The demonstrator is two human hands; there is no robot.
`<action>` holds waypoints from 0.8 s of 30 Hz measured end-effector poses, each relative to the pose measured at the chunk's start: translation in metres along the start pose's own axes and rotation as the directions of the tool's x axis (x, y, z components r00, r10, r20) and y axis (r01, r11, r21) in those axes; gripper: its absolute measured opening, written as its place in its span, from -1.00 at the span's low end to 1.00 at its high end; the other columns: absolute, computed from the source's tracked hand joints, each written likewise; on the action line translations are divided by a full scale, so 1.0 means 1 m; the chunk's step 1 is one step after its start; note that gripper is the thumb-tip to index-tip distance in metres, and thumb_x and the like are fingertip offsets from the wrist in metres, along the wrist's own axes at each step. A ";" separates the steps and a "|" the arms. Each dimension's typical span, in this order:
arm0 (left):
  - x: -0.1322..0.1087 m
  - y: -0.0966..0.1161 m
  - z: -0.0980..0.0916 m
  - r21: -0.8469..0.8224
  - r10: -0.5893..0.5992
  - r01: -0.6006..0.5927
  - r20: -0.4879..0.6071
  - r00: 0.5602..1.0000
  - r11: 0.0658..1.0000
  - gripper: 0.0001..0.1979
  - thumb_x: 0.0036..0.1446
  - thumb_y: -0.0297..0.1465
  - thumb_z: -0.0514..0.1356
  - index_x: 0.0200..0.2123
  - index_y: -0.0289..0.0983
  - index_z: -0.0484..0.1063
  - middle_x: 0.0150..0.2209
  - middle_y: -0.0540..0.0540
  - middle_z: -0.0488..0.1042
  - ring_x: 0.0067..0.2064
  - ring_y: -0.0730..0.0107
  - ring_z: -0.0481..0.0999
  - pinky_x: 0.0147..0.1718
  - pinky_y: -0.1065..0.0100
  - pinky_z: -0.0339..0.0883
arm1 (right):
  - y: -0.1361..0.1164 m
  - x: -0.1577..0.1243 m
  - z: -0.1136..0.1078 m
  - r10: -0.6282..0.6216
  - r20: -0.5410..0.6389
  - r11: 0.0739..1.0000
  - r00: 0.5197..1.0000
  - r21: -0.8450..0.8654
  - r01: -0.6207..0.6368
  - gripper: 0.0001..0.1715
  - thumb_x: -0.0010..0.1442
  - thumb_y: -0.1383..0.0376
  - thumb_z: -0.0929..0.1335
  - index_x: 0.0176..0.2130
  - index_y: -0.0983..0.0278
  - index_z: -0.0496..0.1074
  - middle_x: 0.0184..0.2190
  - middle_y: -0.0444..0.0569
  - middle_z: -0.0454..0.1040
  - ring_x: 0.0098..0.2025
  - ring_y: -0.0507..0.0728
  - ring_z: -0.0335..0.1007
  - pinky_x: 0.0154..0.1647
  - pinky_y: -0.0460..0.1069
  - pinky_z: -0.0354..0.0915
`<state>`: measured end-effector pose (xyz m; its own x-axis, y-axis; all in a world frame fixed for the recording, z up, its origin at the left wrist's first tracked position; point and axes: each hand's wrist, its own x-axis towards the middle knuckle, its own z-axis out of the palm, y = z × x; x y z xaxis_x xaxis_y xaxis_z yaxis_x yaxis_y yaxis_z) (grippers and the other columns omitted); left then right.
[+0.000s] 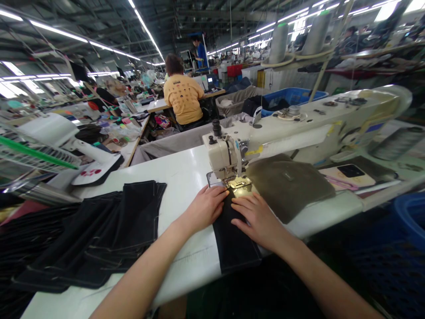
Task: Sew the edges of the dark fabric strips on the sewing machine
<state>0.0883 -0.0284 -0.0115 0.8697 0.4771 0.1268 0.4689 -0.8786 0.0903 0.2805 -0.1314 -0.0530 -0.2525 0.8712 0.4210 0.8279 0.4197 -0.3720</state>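
The left hand [206,208] and the right hand [255,221] lay flat and open, gripping nothing, both resting on one long black denim strip [234,239] on the white bench [189,266]. The strip's far end lay between the hands and one brass presser foot [239,182] of a cream industrial sewing machine [226,155]. Left of the left hand lay a heap of black denim pieces [96,235] with pale stitching. Right of the right hand lay one olive-grey fabric piece [288,188], with one blue plastic crate [411,217] beyond the bench edge. Farther off stood two tall pale thread cones [278,43] and one seated co-worker in a yellow T-shirt [182,95], its small printed marks unreadable.
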 end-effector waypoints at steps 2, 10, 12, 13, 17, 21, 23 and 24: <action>-0.004 0.009 0.001 0.020 0.005 -0.005 -0.004 1.000 1.000 -0.59 0.25 -0.50 0.09 0.15 -0.25 0.39 0.18 -0.22 0.42 0.24 0.11 0.37 0.25 -0.05 0.21 | 0.001 -0.004 0.000 -0.007 0.004 1.000 1.000 -0.005 0.007 -0.60 0.28 0.19 0.40 0.09 0.22 0.46 0.10 0.08 0.49 0.13 0.27 0.36 0.27 0.34 0.13; -0.025 0.034 0.009 -0.072 0.021 -0.024 -0.041 0.999 0.997 -0.61 0.29 -0.41 0.11 0.17 -0.30 0.37 0.23 -0.27 0.37 0.24 0.09 0.38 0.19 0.06 0.36 | 0.001 -0.019 -0.003 -0.007 0.010 1.000 1.000 -0.008 0.007 -0.64 0.29 0.16 0.40 0.04 0.23 0.49 0.04 0.06 0.54 0.11 0.26 0.39 0.27 0.33 0.09; -0.022 0.029 0.009 -0.073 0.014 -0.017 -0.041 0.999 0.997 -0.61 0.28 -0.41 0.11 0.17 -0.30 0.37 0.23 -0.28 0.38 0.24 0.09 0.39 0.19 0.05 0.36 | 0.003 -0.014 -0.004 -0.012 0.007 1.000 1.000 -0.012 0.012 -0.65 0.28 0.15 0.40 0.03 0.22 0.50 0.02 0.06 0.55 0.10 0.26 0.40 0.27 0.33 0.10; -0.020 0.026 0.009 -0.068 0.011 -0.014 -0.041 0.999 0.998 -0.61 0.28 -0.42 0.11 0.16 -0.31 0.38 0.22 -0.29 0.39 0.23 0.09 0.39 0.19 0.05 0.36 | 0.005 -0.010 -0.004 -0.017 0.008 1.000 1.000 -0.014 0.017 -0.65 0.28 0.15 0.41 0.02 0.21 0.51 0.02 0.05 0.55 0.09 0.25 0.40 0.27 0.33 0.11; -0.010 0.011 0.007 -0.052 0.009 -0.011 -0.041 0.999 0.999 -0.62 0.27 -0.42 0.11 0.14 -0.34 0.40 0.19 -0.30 0.40 0.22 0.09 0.40 0.18 0.07 0.37 | 0.011 0.005 -0.002 -0.025 0.015 1.000 1.000 -0.019 0.025 -0.64 0.27 0.15 0.42 0.03 0.21 0.50 0.01 0.05 0.55 0.09 0.25 0.40 0.27 0.35 0.09; -0.001 -0.003 0.007 -0.059 0.000 -0.003 -0.047 0.999 0.998 -0.62 0.26 -0.43 0.11 0.13 -0.35 0.41 0.20 -0.30 0.40 0.21 0.10 0.41 0.19 0.09 0.36 | 0.017 0.019 0.000 -0.029 0.021 0.999 0.999 -0.021 0.029 -0.65 0.27 0.15 0.42 0.01 0.23 0.51 0.00 0.05 0.56 0.09 0.27 0.38 0.26 0.34 0.09; 0.002 -0.007 0.007 -0.053 -0.002 0.000 -0.045 0.999 0.999 -0.62 0.25 -0.45 0.12 0.13 -0.37 0.42 0.20 -0.31 0.40 0.22 0.11 0.41 0.20 0.10 0.34 | 0.019 0.023 0.000 -0.037 0.025 0.999 0.999 -0.021 0.038 -0.65 0.26 0.15 0.43 0.00 0.25 0.51 0.00 0.04 0.56 0.09 0.27 0.38 0.25 0.32 0.11; 0.003 -0.008 0.007 -0.049 -0.006 0.004 -0.043 0.999 0.999 -0.61 0.25 -0.46 0.12 0.13 -0.38 0.41 0.20 -0.31 0.39 0.22 0.11 0.40 0.21 0.11 0.33 | 0.020 0.025 0.000 -0.042 0.024 0.999 0.999 -0.022 0.042 -0.65 0.25 0.16 0.44 -0.01 0.25 0.52 0.00 0.04 0.56 0.09 0.27 0.38 0.24 0.31 0.13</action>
<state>0.0883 -0.0202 -0.0184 0.8596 0.4825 0.1683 0.4639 -0.8749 0.1389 0.2905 -0.1016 -0.0500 -0.2991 0.8588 0.4159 0.8272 0.4506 -0.3357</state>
